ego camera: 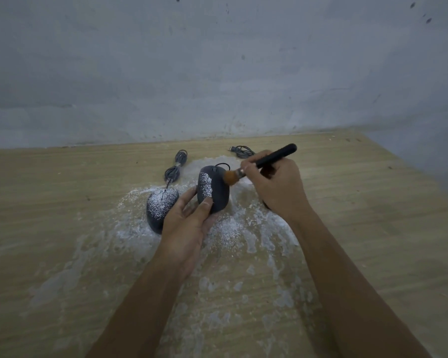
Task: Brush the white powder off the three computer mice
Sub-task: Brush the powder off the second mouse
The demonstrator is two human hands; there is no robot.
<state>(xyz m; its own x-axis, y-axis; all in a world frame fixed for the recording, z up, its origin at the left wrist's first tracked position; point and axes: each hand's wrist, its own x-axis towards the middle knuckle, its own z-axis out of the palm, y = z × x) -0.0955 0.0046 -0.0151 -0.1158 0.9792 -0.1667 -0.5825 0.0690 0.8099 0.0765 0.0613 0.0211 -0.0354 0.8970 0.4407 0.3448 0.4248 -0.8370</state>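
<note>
left hand (185,223) gripping mouse (215,188), half dusty | right hand (274,183) pinching brush (259,164), bristles on mouse

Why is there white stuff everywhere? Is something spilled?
Yes. White powder is scattered over the wooden table and dusts two mice: the held mouse and the mouse on the left.

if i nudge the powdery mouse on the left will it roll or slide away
The left mouse probably won't roll: it seems to sit flat on the table. It may slide easily on the loose powder. Its bundled cable looks floppy and would likely trail.
</note>
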